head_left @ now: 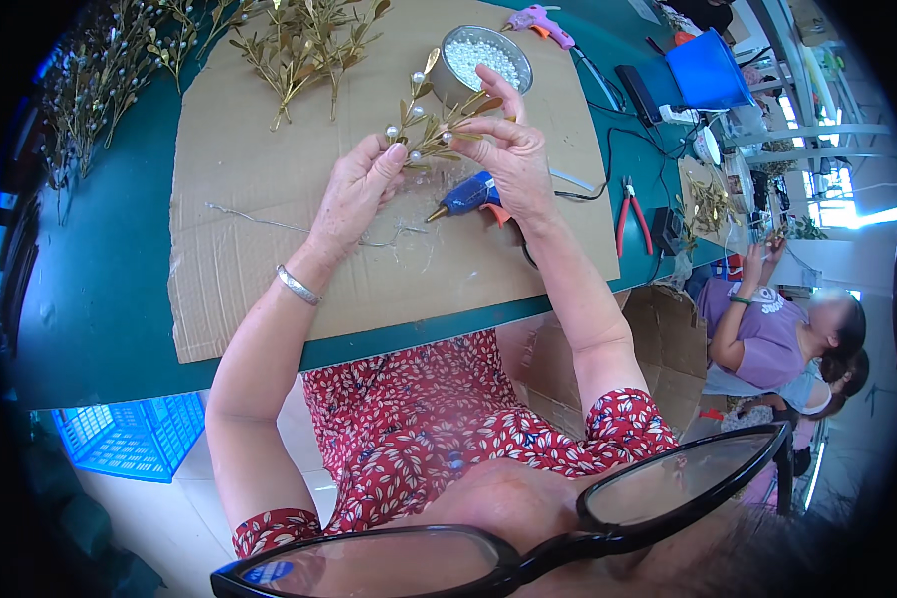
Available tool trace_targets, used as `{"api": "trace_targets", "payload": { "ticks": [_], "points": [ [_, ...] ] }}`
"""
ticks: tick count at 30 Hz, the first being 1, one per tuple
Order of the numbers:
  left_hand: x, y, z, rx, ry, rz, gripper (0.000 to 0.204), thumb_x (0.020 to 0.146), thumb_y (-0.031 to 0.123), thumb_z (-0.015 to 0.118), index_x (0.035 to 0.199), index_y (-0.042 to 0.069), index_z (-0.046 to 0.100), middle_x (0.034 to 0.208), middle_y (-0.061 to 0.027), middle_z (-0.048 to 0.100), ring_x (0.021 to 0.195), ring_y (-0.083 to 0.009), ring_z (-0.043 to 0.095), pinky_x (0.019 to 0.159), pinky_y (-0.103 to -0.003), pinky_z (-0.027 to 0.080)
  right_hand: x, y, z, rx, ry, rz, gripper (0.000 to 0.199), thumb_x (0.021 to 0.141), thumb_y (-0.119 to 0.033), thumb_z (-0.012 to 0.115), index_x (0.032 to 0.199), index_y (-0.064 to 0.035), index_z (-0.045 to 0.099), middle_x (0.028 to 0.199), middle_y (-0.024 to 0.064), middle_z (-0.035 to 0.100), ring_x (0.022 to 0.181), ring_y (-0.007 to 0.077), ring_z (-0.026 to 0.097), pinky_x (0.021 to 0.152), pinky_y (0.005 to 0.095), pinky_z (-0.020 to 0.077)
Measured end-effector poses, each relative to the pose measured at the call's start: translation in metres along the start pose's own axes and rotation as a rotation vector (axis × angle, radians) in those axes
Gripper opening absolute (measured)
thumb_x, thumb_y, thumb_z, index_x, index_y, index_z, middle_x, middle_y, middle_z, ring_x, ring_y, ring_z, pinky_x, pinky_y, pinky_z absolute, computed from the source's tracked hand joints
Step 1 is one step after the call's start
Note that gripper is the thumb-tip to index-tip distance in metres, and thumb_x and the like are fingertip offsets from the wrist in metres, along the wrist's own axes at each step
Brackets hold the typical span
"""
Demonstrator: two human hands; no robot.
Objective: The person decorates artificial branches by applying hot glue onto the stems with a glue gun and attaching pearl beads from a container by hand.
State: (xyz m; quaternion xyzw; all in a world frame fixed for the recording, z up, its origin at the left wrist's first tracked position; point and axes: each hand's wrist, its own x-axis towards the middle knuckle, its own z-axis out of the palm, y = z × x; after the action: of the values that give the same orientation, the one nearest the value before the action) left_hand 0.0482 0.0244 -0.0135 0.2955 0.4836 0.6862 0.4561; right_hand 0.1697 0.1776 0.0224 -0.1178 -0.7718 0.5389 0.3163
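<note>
A gold-coloured leafy sprig (431, 124) dotted with white pearl beads is held up above the cardboard. My left hand (357, 187) pinches its lower stem between thumb and fingers. Against the sprig's right side, my right hand (513, 159) has its thumb and forefinger closed at a pearl bead (448, 137), the other fingers raised. Just behind stands a round metal tin (450, 92) filled with white pearl beads (483, 62). Below my right hand a blue glue gun (468, 195) with an orange trigger lies on the cardboard, partly covered by my wrist.
The cardboard sheet (239, 289) lies on a green table (90, 329). Gold sprigs (304, 60) rest at the back, beaded ones (90, 90) at the left. Red-handled pliers (632, 214), a pink glue gun (538, 22), cables and a blue bin (710, 70) are on the right; another person (767, 334) works beyond.
</note>
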Motion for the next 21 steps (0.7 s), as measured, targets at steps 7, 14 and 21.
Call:
{"api": "trace_targets", "payload": {
  "ticks": [7,14,21],
  "points": [
    [0.001,-0.001,-0.001,-0.023,-0.006,0.001,0.028,0.098,0.034,0.045,0.099,0.007,0.052,0.063,0.0090,0.035,0.051,-0.0004,0.024,0.046,-0.017,0.018,0.002,-0.004,-0.001,0.011,-0.020,0.005,0.023,0.068,-0.003,0.076,0.090,-0.0084,0.073,0.140,0.0076,0.037,0.128,0.0239,0.033,0.102,0.0353,0.0375],
    [0.001,-0.002,-0.001,-0.027,0.012,0.014,0.028,0.097,0.034,0.045,0.101,0.007,0.052,0.063,0.0092,0.035,0.051,-0.0001,0.024,0.045,-0.017,0.019,-0.001,-0.008,-0.001,-0.068,-0.020,-0.016,0.025,0.068,-0.015,0.078,0.092,-0.0136,0.073,0.142,0.0108,0.034,0.131,0.0290,0.031,0.107,0.0408,0.0252],
    [0.002,-0.004,0.001,0.009,0.097,0.100,0.025,0.097,0.030,0.048,0.105,0.007,0.050,0.065,0.0098,0.035,0.054,0.0009,0.026,0.045,-0.016,0.020,-0.007,-0.019,0.008,-0.276,0.067,-0.020,0.023,0.068,-0.019,0.079,0.086,-0.0085,0.072,0.142,0.0138,0.032,0.132,0.0303,0.030,0.107,0.0410,0.0241]
  ]
}}
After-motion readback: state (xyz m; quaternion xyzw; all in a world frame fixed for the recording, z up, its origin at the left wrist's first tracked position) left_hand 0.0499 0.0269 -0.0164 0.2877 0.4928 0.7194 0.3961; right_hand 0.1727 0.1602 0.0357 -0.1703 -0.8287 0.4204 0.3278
